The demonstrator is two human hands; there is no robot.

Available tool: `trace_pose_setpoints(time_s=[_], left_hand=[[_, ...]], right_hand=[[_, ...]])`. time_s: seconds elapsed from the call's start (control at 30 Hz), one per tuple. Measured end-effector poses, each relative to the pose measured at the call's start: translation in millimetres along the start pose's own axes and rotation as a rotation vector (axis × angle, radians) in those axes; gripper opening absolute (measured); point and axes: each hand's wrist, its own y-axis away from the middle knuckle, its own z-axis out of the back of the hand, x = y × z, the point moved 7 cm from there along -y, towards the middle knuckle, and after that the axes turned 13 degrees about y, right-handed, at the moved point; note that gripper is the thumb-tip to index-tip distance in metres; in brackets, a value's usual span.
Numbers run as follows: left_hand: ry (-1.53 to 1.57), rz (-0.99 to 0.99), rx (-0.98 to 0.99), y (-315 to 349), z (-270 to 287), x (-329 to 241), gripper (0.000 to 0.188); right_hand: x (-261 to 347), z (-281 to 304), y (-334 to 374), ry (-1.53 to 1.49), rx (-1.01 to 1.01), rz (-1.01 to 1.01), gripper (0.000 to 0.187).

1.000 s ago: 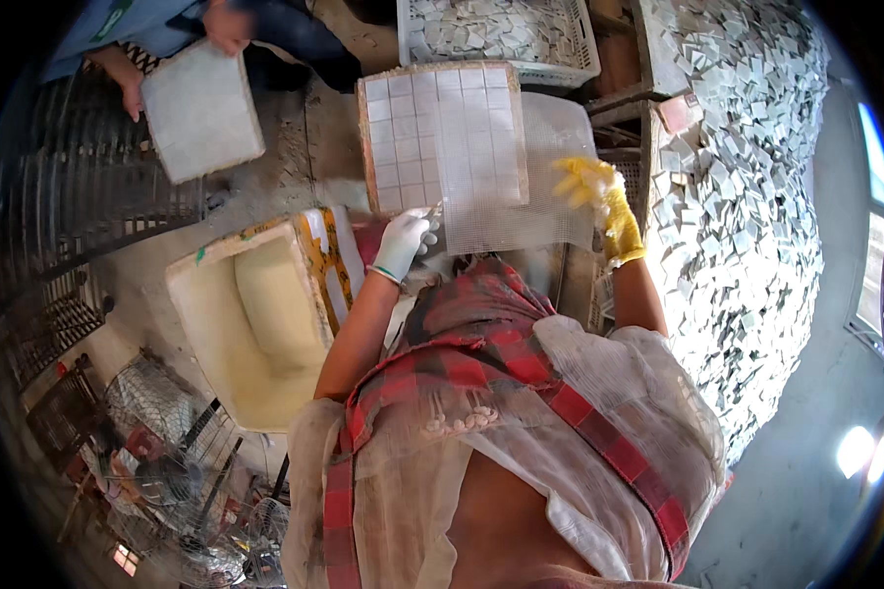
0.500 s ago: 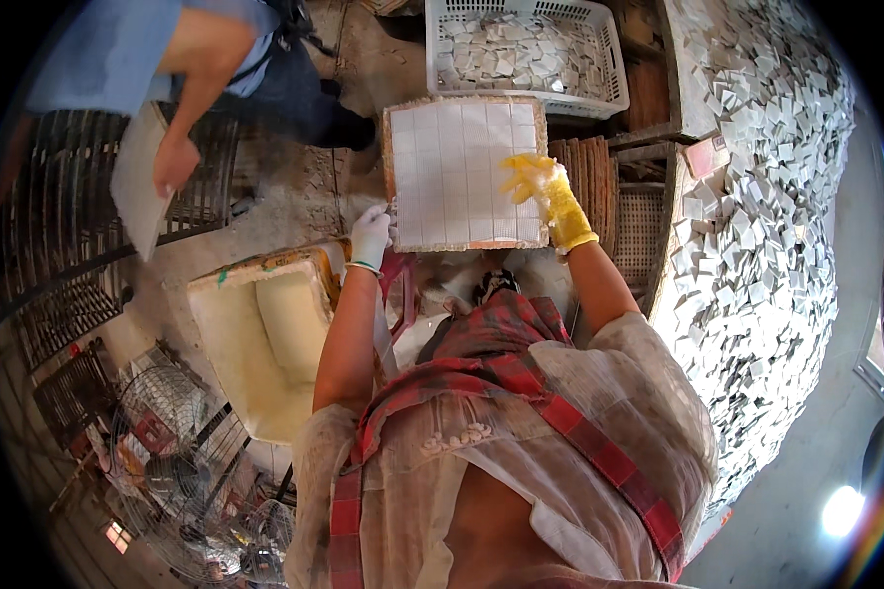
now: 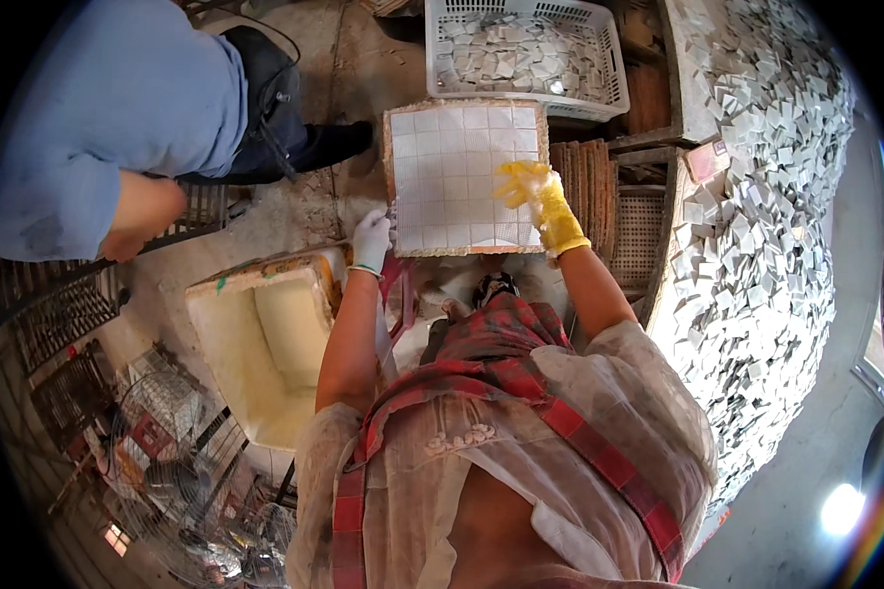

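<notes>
In front of me is a square, rough-edged board (image 3: pixel 442 253) covered with a grid of white square tiles (image 3: pixel 442 177). My left hand (image 3: pixel 371 240), in a white glove, is closed at the board's lower left edge, its fingertips partly hidden there. My right hand (image 3: pixel 540 201) wears a wet-looking yellow glove. Its fingers are spread over the right side of the tiles; whether they touch the surface I cannot tell.
A white crate (image 3: pixel 619 69) of loose tiles stands beyond the board, and a big tile heap (image 3: pixel 756 294) lies at right. Stacked brown boards (image 3: pixel 584 191) stand beside my right hand. Left are a foam box (image 3: pixel 216 344), a wire fan (image 3: pixel 177 481) and a co-worker (image 3: pixel 138 108) by dark racks.
The co-worker has swung round, their torso now filling the upper left; the pale panel they held is out of sight. My right hand has shifted slightly left and down over the tiles.
</notes>
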Motion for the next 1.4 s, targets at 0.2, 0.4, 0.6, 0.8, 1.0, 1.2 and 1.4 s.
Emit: trace_pose_setpoints(time_s=[0.2,0.4,0.6,0.8,1.0,1.2,1.4], left_hand=[[-0.058,-0.104,0.005,-8,3,4,0.036],[-0.148,-0.202,-0.015,-8,6,3,0.034],[-0.684,-0.653,-0.227,44,4,-23,0.033],[-1.216,-0.418,-0.027,95,-20,-4,0.037],[-1.163,-0.448,0.013,97,-16,9,0.038],[-1.159,-0.494,0.031,91,-18,12,0.043],[-1.184,-0.493,-0.004,91,-15,16,0.043]], right_hand=[[-2,-4,7,-0.058,-0.025,0.059,0.037],[-15,-1,-1,-0.011,-0.042,0.122,0.035],[-19,-3,4,-0.213,0.004,0.141,0.033],[-11,-4,-8,-0.065,0.048,0.023,0.034],[3,3,14,-0.287,-0.117,0.082,0.031],[-43,27,-35,0.863,-0.114,0.199,0.054],[20,22,-2,1.481,-0.128,0.147,0.073]])
